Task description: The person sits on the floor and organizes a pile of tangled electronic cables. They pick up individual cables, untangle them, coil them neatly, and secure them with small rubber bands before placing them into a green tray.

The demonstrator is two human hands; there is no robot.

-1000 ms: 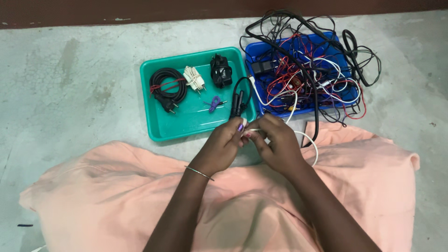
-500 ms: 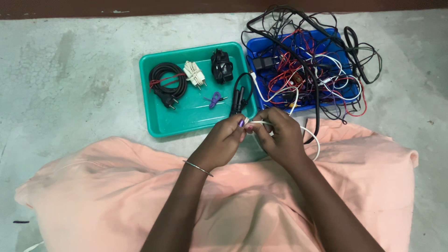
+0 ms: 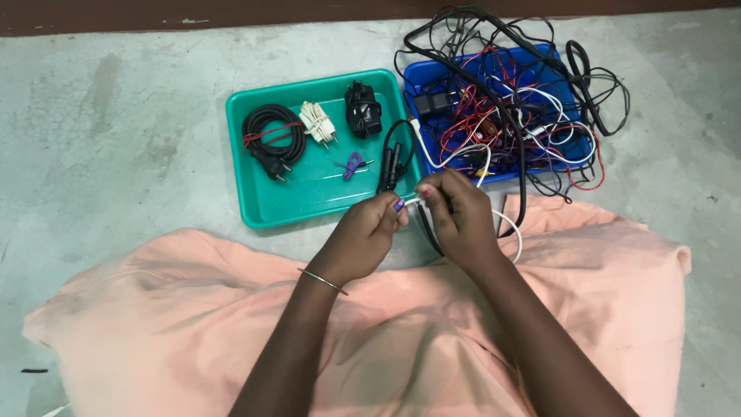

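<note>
both hands [image 3: 417,220] pinch white cable [image 3: 509,228], fingers closed; tangle in blue tray [image 3: 417,81] may snag, drag tray

Bare floor under even, soft light

A grey, mottled concrete floor [image 3: 116,116] fills the scene, stained darker at the left; along the far edge runs a dark reddish-brown wall base strip [image 3: 231,15].

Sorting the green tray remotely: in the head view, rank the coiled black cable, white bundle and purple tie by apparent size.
1. coiled black cable
2. white bundle
3. purple tie
All lie in the green tray, similarly far away.
</note>
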